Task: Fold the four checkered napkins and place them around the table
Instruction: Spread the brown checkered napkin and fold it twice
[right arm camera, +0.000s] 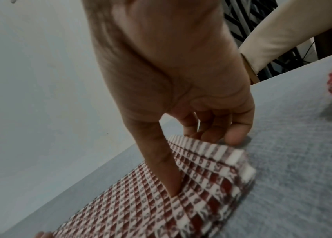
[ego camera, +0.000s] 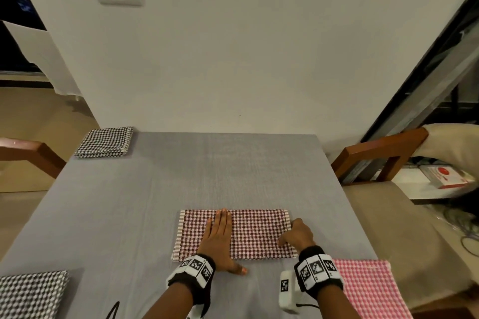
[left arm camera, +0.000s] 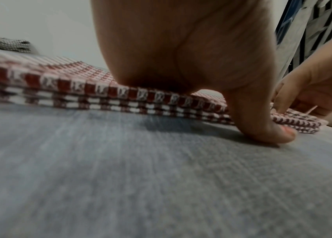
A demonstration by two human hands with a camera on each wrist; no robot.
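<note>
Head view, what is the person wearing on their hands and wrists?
The left hand and right hand are bare, without gloves or visible sleeves. Each wrist carries a black band ringed with white square black-patterned tags. A white block with a similar tag and thin black cable sits beside the right wrist.

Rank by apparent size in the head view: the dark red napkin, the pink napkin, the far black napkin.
1. Dark red napkin, fully visible.
2. Pink napkin, though the picture edge cuts it, so this is unsure.
3. Far black napkin, smallest, partly because it lies farthest.

Half-folded napkin (ego camera: 255, 234) near table (ego camera: 207, 176) front edge, folded napkin (ego camera: 105, 142) far-left corner, chairs (ego camera: 375, 160) either side
</note>
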